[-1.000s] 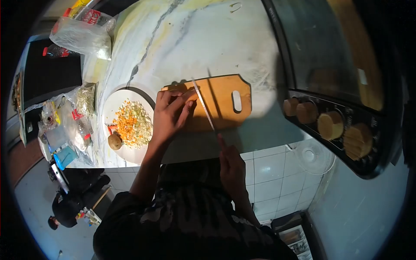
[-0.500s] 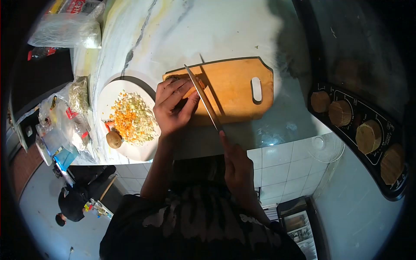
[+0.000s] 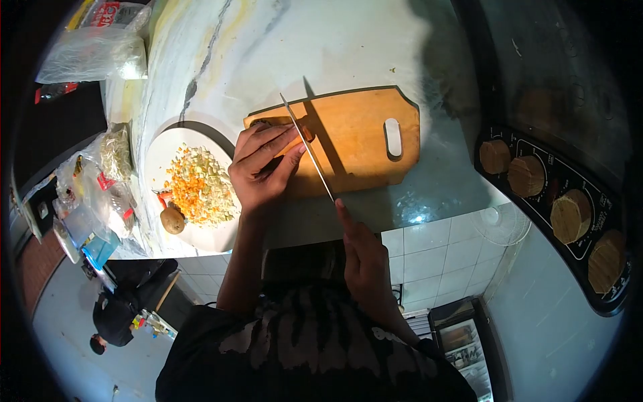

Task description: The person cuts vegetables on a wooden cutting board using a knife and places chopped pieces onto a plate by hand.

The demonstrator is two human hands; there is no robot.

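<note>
My left hand [image 3: 258, 171] is closed, its fingertips pressing an orange carrot [image 3: 307, 133] against the left part of a wooden cutting board [image 3: 362, 134]. Most of the carrot is hidden behind the fingers and the blade. My right hand [image 3: 365, 258] is wrapped round the handle of a long kitchen knife [image 3: 315, 159]. The blade slants up and left across the carrot, close beside my left fingertips. Left of the board stands a white plate [image 3: 159, 151] with a heap of diced orange and pale green vegetables [image 3: 201, 187].
A round brown item [image 3: 172, 220] and small red pieces [image 3: 163, 196] lie at the plate's left side. Plastic bags [image 3: 94, 53] and packets [image 3: 110, 181] line the left. A stove panel with wooden knobs [image 3: 570, 216] is at right. Another person [image 3: 112, 318] is at lower left.
The view has shifted slightly, so the plate, board and left hand appear a little further left. The knife blade has tilted a little on the carrot. Both hands keep their hold.
</note>
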